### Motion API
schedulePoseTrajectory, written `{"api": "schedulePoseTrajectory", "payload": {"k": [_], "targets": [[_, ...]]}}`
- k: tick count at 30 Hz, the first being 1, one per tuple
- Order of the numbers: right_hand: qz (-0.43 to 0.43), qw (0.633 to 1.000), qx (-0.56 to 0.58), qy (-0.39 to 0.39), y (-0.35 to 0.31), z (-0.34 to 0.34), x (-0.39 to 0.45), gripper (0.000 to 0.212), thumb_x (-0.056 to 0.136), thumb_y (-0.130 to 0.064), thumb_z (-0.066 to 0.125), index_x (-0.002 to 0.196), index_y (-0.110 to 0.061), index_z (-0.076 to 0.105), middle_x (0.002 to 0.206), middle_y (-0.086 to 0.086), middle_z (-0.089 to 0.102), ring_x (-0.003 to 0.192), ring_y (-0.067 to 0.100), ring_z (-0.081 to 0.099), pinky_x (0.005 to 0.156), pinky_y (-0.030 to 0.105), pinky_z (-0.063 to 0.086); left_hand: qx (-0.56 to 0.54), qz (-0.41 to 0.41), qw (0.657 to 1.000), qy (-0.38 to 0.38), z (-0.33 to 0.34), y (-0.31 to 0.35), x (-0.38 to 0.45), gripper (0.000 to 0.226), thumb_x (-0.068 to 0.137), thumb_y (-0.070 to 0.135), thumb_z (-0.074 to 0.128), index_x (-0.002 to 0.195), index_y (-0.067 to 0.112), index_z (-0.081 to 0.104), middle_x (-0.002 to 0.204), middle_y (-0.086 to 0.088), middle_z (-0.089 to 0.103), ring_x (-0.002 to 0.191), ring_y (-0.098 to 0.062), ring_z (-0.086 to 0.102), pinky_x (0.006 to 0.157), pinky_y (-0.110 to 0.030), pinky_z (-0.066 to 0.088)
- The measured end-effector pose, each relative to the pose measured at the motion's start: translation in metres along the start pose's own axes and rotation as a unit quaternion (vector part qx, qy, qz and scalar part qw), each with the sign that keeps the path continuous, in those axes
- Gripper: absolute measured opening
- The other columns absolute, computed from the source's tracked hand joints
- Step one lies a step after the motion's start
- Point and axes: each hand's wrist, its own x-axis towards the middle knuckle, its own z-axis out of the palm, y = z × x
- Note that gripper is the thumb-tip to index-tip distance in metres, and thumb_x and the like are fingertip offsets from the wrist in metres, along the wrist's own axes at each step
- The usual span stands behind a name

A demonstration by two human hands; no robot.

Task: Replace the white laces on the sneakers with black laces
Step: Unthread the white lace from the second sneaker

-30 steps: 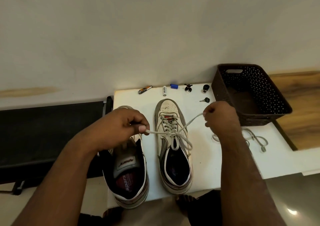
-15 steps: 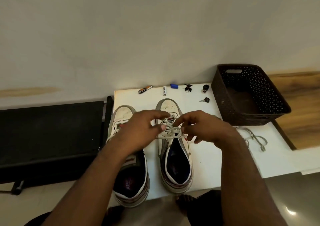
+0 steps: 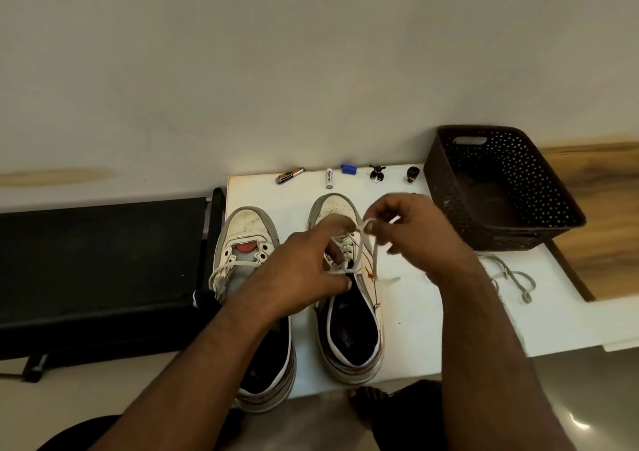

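Observation:
Two white sneakers stand side by side on a small white table (image 3: 415,316), toes towards the wall. The right sneaker (image 3: 349,316) still carries a white lace (image 3: 361,243) through its eyelets. My right hand (image 3: 411,233) pinches a loop of that lace above the toe end. My left hand (image 3: 307,264) rests over the tongue, its fingers curled at the lace near the upper eyelets. The left sneaker (image 3: 247,239) has its eyelets bare apart from a loose white lace strand across the tongue. No black lace is in view.
A loose white lace (image 3: 511,274) lies on the table at the right. An empty dark perforated basket (image 3: 498,188) stands at the back right. Small items line the wall edge: a lighter (image 3: 289,175), a battery (image 3: 329,178), a blue cap (image 3: 348,169). A black bench (image 3: 103,264) lies left.
My hands came together from a wide pull on both lace ends to the right sneaker's tongue. My right hand has since lifted a lace loop towards the toe.

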Motion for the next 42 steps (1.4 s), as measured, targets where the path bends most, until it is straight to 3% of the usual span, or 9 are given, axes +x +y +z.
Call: {"api": "schedulePoseTrajectory", "payload": {"k": [3,5,9,12,19,26,30,36,42], "targets": [[-0.03,0.988,0.03,0.145,-0.005,0.003,0.005,0.035,0.085,-0.005,0.067,0.11,-0.028,0.062,0.111,-0.007,0.059,0.087,0.013,0.062,0.075,0.033,0.056,0.017,0.006,1.0,0.018,0.003,0.002,-0.001,0.078,0.069,0.021,0.078,0.123,0.05,0.03,0.09,0.012,0.062,0.077,-0.012,0.066,0.074,-0.039,0.056],[-0.019,0.995,-0.019,0.101,-0.006,0.005,0.0,0.055,0.081,-0.001,0.07,0.123,-0.031,0.053,0.118,-0.005,0.051,0.092,0.013,0.059,0.079,0.031,0.054,0.046,0.019,0.998,0.043,0.008,0.005,-0.001,0.078,0.069,0.023,0.076,0.122,0.049,0.026,0.088,0.011,0.063,0.074,-0.013,0.065,0.07,-0.037,0.055],[0.062,0.992,-0.084,-0.068,-0.004,0.003,-0.009,0.017,0.083,-0.015,0.071,0.095,-0.019,0.061,0.092,0.002,0.065,0.085,0.022,0.065,0.078,0.041,0.057,0.088,0.048,0.99,0.095,0.02,0.009,0.0,0.066,0.074,0.024,0.07,0.122,0.041,0.027,0.086,0.005,0.065,0.073,-0.02,0.064,0.066,-0.038,0.054],[0.121,0.973,-0.066,-0.185,-0.003,0.01,-0.014,0.017,0.084,-0.016,0.068,0.097,-0.021,0.059,0.1,0.008,0.067,0.094,0.027,0.066,0.081,0.043,0.057,0.09,0.06,0.987,0.12,0.025,0.006,0.001,0.057,0.08,0.023,0.066,0.117,0.036,0.025,0.087,0.0,0.068,0.075,-0.026,0.065,0.067,-0.04,0.054],[0.092,0.967,-0.058,-0.229,-0.002,0.017,-0.022,0.086,0.064,-0.007,0.077,0.129,-0.045,0.035,0.1,-0.001,0.061,0.092,0.02,0.066,0.083,0.041,0.056,0.035,0.043,0.988,0.143,0.023,0.0,0.002,0.045,0.085,0.018,0.063,0.109,0.033,0.028,0.093,-0.002,0.068,0.076,-0.025,0.066,0.067,-0.043,0.054],[0.078,0.994,-0.048,-0.064,0.003,0.042,-0.028,0.048,0.081,-0.004,0.059,0.117,-0.03,0.04,0.096,0.004,0.064,0.085,0.022,0.063,0.067,0.032,0.05,0.177,0.094,0.971,0.127,0.018,-0.009,0.004,0.057,0.078,0.011,0.059,0.129,0.027,0.038,0.1,-0.003,0.069,0.089,-0.029,0.064,0.078,-0.043,0.051],[0.13,0.991,-0.005,-0.026,0.011,0.035,-0.028,0.035,0.08,-0.002,0.063,0.099,-0.026,0.045,0.089,0.012,0.066,0.081,0.03,0.066,0.067,0.046,0.057,0.143,0.066,0.979,0.13,0.006,-0.017,0.003,0.051,0.077,0.01,0.061,0.119,0.031,0.039,0.098,0.001,0.069,0.071,-0.02,0.062,0.072,-0.036,0.051],[0.183,0.979,0.073,-0.059,0.011,0.02,-0.024,0.031,0.082,0.009,0.059,0.096,-0.019,0.056,0.097,0.021,0.063,0.088,0.035,0.064,0.073,0.053,0.058,0.073,-0.028,0.989,0.128,-0.007,-0.028,0.003,0.051,0.076,0.018,0.064,0.113,0.045,0.041,0.088,0.016,0.061,0.07,-0.007,0.056,0.094,-0.043,0.039],[0.132,0.983,0.01,-0.126,-0.001,0.02,-0.018,0.024,0.084,-0.004,0.066,0.101,-0.02,0.065,0.097,0.001,0.062,0.086,0.017,0.059,0.063,0.025,0.049,-0.068,-0.004,0.994,0.083,-0.003,-0.02,0.004,0.063,0.069,0.013,0.062,0.115,0.052,0.044,0.093,0.013,0.063,0.089,-0.004,0.063,0.094,-0.05,0.045]]}}
